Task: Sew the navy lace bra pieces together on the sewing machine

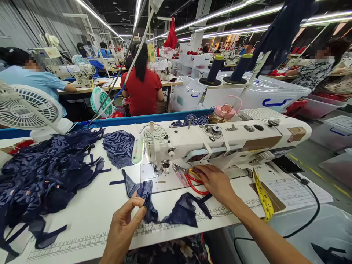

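Note:
My left hand (129,216) pinches the edge of a navy sheer lace garment piece (150,207) between thumb and fingers. That piece runs along the table's front edge, with its other end (183,212) lying flat to the right. My right hand (214,181) is closed over the handles of red-handled scissors (194,179), whose blades point left toward the needle area. A pair of small pink snips (180,177) lies close beside the scissors. Behind both hands stands a white sewing machine (220,135); its needle is above the metal plate (148,174).
A large heap of navy lace pieces (46,176) covers the left side, with a smaller lace stack (119,146) nearer the machine. At right are a yellow tape measure (262,196) and written papers (291,194). A white fan (30,110) stands back left. Other people work beyond.

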Motion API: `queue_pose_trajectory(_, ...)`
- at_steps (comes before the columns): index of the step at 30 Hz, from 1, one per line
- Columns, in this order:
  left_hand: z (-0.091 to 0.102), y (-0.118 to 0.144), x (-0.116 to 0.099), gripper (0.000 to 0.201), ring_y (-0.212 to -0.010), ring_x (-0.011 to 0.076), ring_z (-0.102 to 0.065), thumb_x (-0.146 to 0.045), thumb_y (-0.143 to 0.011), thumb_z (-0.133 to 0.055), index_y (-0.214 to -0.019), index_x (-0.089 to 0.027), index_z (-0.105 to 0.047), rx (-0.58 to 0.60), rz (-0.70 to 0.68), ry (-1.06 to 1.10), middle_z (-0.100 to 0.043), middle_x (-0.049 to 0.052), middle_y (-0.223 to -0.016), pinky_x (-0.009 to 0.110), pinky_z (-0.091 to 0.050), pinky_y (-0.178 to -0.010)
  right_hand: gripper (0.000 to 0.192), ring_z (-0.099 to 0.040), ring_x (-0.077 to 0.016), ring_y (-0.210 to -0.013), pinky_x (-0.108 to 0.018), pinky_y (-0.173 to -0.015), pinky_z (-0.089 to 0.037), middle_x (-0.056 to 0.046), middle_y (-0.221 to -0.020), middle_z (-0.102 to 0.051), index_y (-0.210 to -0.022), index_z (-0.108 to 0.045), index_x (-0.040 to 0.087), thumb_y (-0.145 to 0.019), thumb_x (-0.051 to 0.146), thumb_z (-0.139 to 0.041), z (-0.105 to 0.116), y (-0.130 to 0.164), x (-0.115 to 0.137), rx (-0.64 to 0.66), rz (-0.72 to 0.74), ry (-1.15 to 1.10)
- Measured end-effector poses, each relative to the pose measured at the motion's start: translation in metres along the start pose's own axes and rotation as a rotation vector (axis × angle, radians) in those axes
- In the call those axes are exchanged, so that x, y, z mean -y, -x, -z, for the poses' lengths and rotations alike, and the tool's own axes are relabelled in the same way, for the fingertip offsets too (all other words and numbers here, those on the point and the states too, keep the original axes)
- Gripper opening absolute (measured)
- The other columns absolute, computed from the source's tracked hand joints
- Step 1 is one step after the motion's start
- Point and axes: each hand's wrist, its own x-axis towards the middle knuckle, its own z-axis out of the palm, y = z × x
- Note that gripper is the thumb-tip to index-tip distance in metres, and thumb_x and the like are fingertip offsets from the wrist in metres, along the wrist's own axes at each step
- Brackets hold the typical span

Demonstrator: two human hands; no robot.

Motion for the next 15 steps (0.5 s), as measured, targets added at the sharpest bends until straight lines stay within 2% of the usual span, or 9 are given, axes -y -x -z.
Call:
queue_pose_trajectory(2, 0.001, -0.001, 0.000, 0.032, -0.090, 0.0211, -0.062, -0.050, -0.081, -0.065, -0.073, -0.020, -0.059, 0.033, -0.012, 0.004, -0.063, 0.002, -0.086, 0.038, -0.034, -0.111, 0.020, -0.063, -0.0217, -0.082, -0.029, -0.072, -0.046, -0.007, -0.085, -0.069, -0.100, -0.070, 0.019, -0.093, 0.020, -0.051, 0.004, -0.006, -0.003, -0.009, -0.014, 0.038)
queue_pose_trajectory(5, 0.002, -0.001, 0.001, 0.030, -0.087, 0.0199, -0.059, -0.048, -0.083, -0.063, -0.074, -0.020, -0.058, 0.063, 0.003, 0.003, -0.062, 0.002, -0.087, 0.037, -0.033, -0.111, 0.021, -0.063, -0.0282, -0.083, -0.036, -0.075, -0.045, -0.013, -0.079, -0.068, -0.093, -0.071, 0.014, -0.092, 0.018, -0.050, 0.009, -0.010, -0.008, -0.029, -0.029, 0.095)
queue_pose_trajectory(8, 0.001, -0.002, 0.003, 0.028, -0.089, 0.0200, -0.057, -0.047, -0.084, -0.062, -0.075, -0.020, -0.057, 0.096, 0.021, 0.000, -0.060, 0.002, -0.086, 0.038, -0.031, -0.111, 0.027, -0.063, -0.0284, -0.095, -0.037, -0.081, -0.047, -0.013, -0.095, -0.070, -0.104, -0.069, 0.016, -0.091, 0.012, -0.046, 0.012, 0.000, -0.003, -0.009, 0.086, 0.070)
queue_pose_trajectory(11, -0.003, -0.005, 0.005, 0.026, -0.088, 0.0179, -0.054, -0.044, -0.085, -0.061, -0.075, -0.020, -0.056, 0.106, 0.019, 0.034, -0.057, 0.000, -0.082, 0.036, -0.026, -0.114, 0.033, -0.066, -0.0247, -0.089, -0.032, -0.070, -0.050, -0.009, -0.102, -0.071, -0.118, -0.064, 0.021, -0.091, 0.016, -0.045, 0.010, 0.014, 0.004, 0.077, 0.196, 0.023)
queue_pose_trajectory(13, -0.006, -0.007, 0.006, 0.024, -0.084, 0.0158, -0.052, -0.041, -0.086, -0.060, -0.074, -0.020, -0.054, 0.120, 0.004, 0.051, -0.053, -0.001, -0.079, 0.035, -0.024, -0.115, 0.036, -0.067, -0.0243, -0.080, -0.031, -0.059, -0.050, -0.009, -0.096, -0.072, -0.121, -0.062, 0.020, -0.090, 0.018, -0.044, 0.006, 0.019, 0.006, 0.117, 0.171, 0.032)
queue_pose_trajectory(15, -0.009, -0.010, 0.007, 0.023, -0.081, 0.0142, -0.050, -0.038, -0.086, -0.059, -0.073, -0.020, -0.052, 0.133, -0.011, 0.058, -0.050, -0.002, -0.077, 0.035, -0.021, -0.116, 0.038, -0.068, -0.0262, -0.084, -0.032, -0.060, -0.050, -0.010, -0.098, -0.072, -0.119, -0.062, 0.019, -0.087, 0.015, -0.043, 0.002, 0.019, 0.003, 0.132, 0.152, 0.036)
